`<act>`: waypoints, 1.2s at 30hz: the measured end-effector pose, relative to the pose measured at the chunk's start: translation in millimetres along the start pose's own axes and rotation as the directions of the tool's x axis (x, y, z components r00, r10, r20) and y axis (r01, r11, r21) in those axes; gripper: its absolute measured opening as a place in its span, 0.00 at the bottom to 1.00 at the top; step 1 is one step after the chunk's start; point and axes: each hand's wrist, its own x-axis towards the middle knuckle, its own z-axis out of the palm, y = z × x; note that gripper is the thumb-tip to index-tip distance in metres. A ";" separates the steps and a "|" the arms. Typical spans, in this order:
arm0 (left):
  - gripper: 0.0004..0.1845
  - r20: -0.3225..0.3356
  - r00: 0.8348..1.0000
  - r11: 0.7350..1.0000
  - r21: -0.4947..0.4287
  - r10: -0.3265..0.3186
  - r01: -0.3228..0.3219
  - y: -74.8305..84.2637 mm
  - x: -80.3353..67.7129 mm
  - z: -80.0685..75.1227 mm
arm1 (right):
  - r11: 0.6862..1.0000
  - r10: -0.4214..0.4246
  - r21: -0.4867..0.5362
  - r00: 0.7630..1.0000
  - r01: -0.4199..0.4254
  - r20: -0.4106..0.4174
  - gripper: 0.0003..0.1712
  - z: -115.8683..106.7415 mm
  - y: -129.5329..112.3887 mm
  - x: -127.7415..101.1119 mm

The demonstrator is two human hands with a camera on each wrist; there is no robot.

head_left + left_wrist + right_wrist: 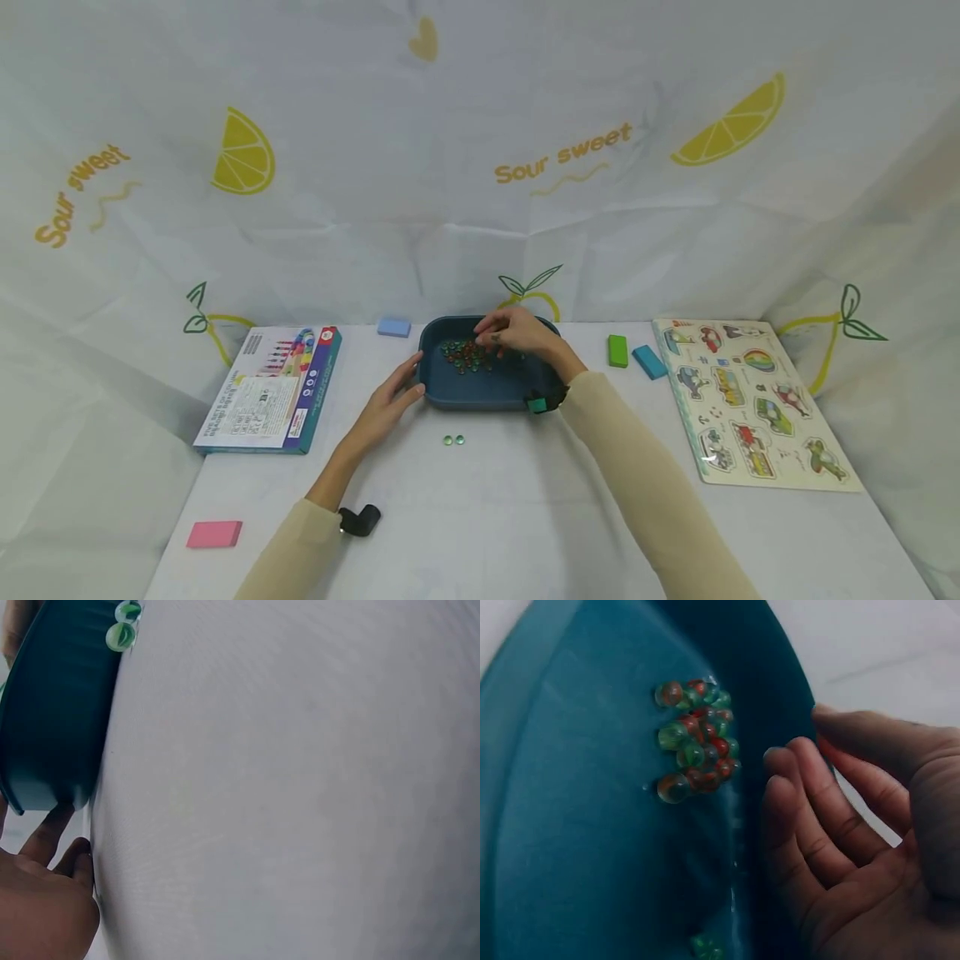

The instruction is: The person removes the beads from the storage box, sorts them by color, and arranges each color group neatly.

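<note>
A dark blue tray stands at the back middle of the table, with many green and red-orange glass marbles clustered inside. My left hand touches the tray's left end, fingers fairly straight, some against its wall as the left wrist view shows. Over the tray, my right hand hovers beside the marbles. The right wrist view has its fingers loosely bent and the thumb apart, with no marble visible between them. Two green marbles lie side by side on the table in front of the tray.
A boxed set lies at left, a picture puzzle board at right. Around the tray are light blue, green and blue blocks. One pink block sits near the front left. A white cloth hangs behind.
</note>
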 end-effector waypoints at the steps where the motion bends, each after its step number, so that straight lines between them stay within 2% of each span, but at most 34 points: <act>1: 0.34 0.000 1.000 1.000 0.000 0.003 -0.003 0.0 0.0 0.0 | 1.000 -0.004 -0.021 1.000 0.005 0.004 0.18 0.8 1.2 1.6; 5: 0.34 -0.001 1.000 1.000 0.004 0.011 -0.011 0.0 -0.7 -0.5 | 0.997 0.008 -0.080 1.000 -0.007 0.011 0.16 5.4 10.0 8.0; 13: 0.34 -0.002 1.000 1.000 0.004 0.016 -0.016 -1.1 -0.1 -0.5 | 0.987 0.077 -0.142 0.996 -0.081 -0.036 0.12 11.5 21.6 10.6; 29: 0.34 -0.003 1.000 1.000 0.014 0.017 -0.017 -2.9 1.2 -0.1 | 0.977 0.152 -0.133 0.982 -0.166 -0.113 0.12 21.5 16.8 7.8; 36: 0.34 -0.008 1.000 1.000 0.022 0.011 -0.011 -4.2 1.5 0.0 | 0.981 0.142 -0.117 0.986 -0.152 -0.092 0.12 19.7 18.9 6.3</act>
